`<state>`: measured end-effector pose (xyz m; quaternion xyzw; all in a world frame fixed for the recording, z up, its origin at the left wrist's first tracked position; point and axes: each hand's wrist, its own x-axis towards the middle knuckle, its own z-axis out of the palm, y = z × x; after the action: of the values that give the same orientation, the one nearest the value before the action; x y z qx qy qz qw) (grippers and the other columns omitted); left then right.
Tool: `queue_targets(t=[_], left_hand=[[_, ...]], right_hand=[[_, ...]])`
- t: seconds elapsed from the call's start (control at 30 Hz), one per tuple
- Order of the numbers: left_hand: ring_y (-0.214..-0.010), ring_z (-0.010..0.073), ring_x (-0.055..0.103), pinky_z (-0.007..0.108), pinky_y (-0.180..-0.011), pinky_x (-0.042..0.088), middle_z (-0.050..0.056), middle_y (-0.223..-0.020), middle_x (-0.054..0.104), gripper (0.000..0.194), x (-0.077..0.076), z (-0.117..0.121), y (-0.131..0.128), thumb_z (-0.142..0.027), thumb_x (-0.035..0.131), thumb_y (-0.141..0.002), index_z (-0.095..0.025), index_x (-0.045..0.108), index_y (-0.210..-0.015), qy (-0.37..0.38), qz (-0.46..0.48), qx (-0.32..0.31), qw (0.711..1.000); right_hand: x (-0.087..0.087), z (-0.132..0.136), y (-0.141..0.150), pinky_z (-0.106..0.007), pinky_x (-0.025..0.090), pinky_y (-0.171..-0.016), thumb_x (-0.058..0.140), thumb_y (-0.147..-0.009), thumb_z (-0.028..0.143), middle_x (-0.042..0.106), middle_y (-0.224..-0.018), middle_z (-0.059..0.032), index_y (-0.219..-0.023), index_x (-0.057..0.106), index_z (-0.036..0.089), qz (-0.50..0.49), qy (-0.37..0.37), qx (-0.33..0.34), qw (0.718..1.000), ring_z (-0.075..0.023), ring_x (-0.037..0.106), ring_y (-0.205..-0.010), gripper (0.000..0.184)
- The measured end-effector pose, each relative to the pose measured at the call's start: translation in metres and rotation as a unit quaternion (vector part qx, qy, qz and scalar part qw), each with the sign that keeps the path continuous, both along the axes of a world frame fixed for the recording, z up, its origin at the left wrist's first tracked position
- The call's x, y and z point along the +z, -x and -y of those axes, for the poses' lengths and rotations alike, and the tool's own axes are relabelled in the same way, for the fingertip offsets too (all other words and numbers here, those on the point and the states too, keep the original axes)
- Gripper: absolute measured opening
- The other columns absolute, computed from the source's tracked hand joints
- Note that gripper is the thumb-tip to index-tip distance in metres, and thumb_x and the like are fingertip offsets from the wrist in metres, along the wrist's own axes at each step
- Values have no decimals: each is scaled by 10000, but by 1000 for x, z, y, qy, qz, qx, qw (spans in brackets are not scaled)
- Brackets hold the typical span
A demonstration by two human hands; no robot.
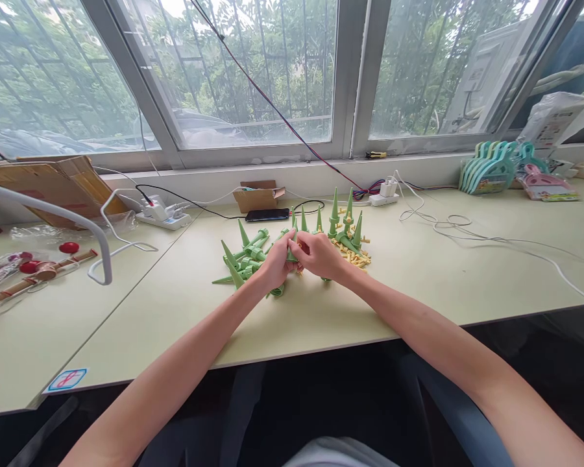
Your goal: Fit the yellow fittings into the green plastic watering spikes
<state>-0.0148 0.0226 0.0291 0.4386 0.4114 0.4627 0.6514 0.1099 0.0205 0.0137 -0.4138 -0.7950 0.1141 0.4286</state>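
Green spike (291, 255): it is held between the two hands, above the counter (296, 334). The grip of the left hand (275, 259) is closed on it. The fingers of the right hand (318, 253) are drawn together against it, but I cannot tell whether they clamp the spike itself or a small part hidden in them. For fine work like this, it seems best to let the left hand do the steadying and leave the right thumb and fingertips to turn or press. Force should run straight along the piece being worked; a sideways push could bend or snap a thin part. Loose green pieces (254, 251) lie to the left and yellow bits (358, 258) are heaped to the right, by upright spikes (335, 207), so keep both wrists clear of the points. Working low over the counter should stop a dropped bit from going far. The phone (267, 215) lies beyond, out of the way.
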Motion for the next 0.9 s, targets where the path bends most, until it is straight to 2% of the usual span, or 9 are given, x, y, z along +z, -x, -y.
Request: queue_targets(t=[0.3,0.9], left_hand=[[-461,104,433,223,-409,385,-3,-572,472,291,4,4,-1,-366,575,-842,-181,480,-638,3,3,2,1000],[-457,112,446,234,-414,389,-6,-564,486,284,0,0,0,-389,596,-824,-189,486,-654,2,1,2,1000]], right_hand=[[-1,-1,0,-237,257,-548,437,-953,353,443,-519,56,-675,389,207,6,7,-5,1000,-86,354,-490,318],[4,2,1,-240,247,-542,451,-944,331,434,-528,55,-664,370,209,7,22,-2,1000,-88,359,-490,317]])
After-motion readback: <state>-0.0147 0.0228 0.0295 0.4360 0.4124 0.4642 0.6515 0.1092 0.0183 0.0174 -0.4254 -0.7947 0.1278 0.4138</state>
